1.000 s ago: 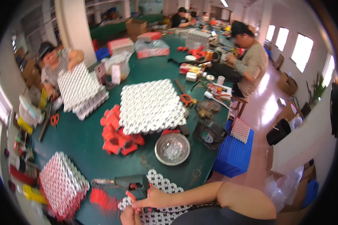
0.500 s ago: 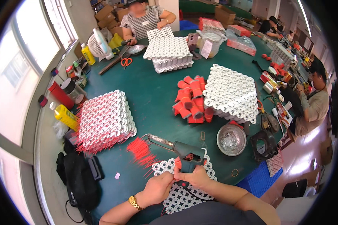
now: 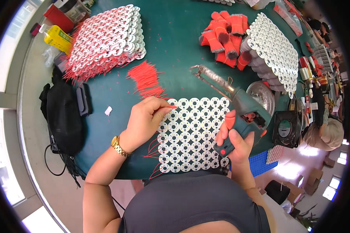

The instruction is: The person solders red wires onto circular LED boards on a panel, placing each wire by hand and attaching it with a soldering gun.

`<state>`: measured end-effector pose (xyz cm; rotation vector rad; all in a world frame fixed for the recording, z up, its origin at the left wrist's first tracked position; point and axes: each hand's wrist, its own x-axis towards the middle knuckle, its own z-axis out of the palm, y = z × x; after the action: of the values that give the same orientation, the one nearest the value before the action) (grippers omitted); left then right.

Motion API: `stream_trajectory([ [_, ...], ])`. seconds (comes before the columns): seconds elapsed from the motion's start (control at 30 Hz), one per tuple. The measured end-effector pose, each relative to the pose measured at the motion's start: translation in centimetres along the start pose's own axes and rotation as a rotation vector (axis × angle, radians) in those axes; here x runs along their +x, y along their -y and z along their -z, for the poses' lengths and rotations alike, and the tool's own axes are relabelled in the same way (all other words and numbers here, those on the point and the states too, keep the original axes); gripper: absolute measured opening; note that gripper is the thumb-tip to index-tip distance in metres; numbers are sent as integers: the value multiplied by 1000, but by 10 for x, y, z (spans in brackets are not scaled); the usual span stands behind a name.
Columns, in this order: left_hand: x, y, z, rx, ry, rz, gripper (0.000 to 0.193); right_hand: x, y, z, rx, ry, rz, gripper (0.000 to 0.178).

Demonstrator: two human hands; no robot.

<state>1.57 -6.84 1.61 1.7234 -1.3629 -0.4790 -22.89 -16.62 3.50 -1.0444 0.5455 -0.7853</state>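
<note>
My right hand (image 3: 239, 143) is closed round the handle of a dark green soldering gun (image 3: 249, 110). Its metal barrel points up and to the left, above the upper right corner of a sheet of white round circuit boards (image 3: 184, 136). A pinkish-red cover shows on one fingertip at the handle. My left hand (image 3: 146, 118) pinches short red wires at the sheet's upper left corner; how many is hidden. Red wires stick out from the sheet's left edge. Just beyond my left hand lies a loose pile of red wires (image 3: 144, 79).
A tall stack of boards with red wires (image 3: 105, 40) stands far left. Bundles of red wire (image 3: 225, 37) lie beside a bare board stack (image 3: 274, 54). A metal bowl (image 3: 261, 95) and black fan (image 3: 287, 130) sit right. A black bag (image 3: 66, 120) and a yellow bottle (image 3: 56, 37) are left.
The view has tipped downward. My hands, together at the soldering gun before, are now apart: the left is at the sheet's upper left corner with red wires, the right holds the gun to the right.
</note>
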Motion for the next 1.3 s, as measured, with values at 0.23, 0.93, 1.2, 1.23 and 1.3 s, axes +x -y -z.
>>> stream_trajectory([
  [0.23, 6, -2, -10, -129, -12, 171, 4, -14, -14, 8, -26, -21, -154, 36],
  [0.93, -15, -41, -12, -531, 387, 258, 14, 3, -37, -25, -187, -20, -52, 51],
  [1.2, -15, -56, -2, -253, 336, -41, 17, -6, -39, -19, -283, 13, 11, 46],
  [1.23, -17, -57, -3, -251, 340, -43, 17, -9, -40, -18, -249, 8, 57, 47],
  [1.3, -19, -56, -7, -194, 265, -116, 16, -7, -38, -19, -252, 39, 110, 44],
])
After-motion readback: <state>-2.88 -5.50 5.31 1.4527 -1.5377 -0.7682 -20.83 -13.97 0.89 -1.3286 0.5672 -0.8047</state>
